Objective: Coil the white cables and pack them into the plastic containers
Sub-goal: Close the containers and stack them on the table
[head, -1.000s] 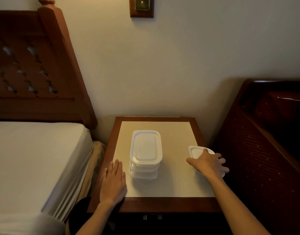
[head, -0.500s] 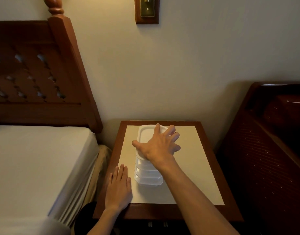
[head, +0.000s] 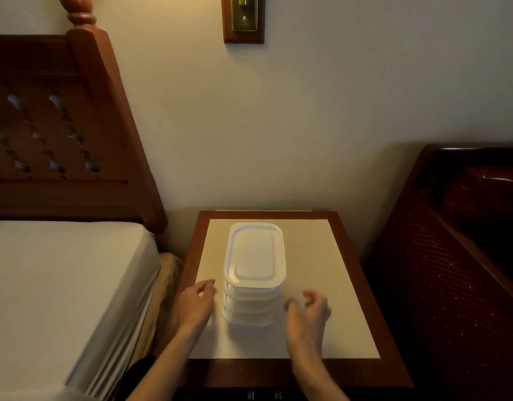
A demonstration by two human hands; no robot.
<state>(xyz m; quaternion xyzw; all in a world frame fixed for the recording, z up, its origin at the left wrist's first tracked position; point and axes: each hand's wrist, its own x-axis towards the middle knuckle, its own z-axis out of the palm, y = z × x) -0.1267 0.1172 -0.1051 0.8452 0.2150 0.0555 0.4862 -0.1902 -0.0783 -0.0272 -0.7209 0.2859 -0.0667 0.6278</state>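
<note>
Hands bracket the stack of plastic containers, neither one gripping. Left hand sits just beside the stack's left flank, fingers loosely curled, tips near the lower tubs; contact cannot be judged in the dim light. Right hand is set a little apart from the stack's right side, fingers hooked inward, empty, slightly blurred.

Against half a second ago: the right hand has come off the top lid, where it lay spread, and dropped to the stack's near right. The left hand has lifted from lying flat on the tabletop and curled toward the stack. A second ago a separate container lay under the right hand at the table's right edge; that spot is now bare.

Both forearms enter from the bottom edge, angled inward.

Stack stands upright, lidded, left of centre on the nightstand, which has a pale inset top and dark wood border. Bed with white sheet and carved headboard lies to the left; dark wooden furniture to the right; a brass wall plate above.
</note>
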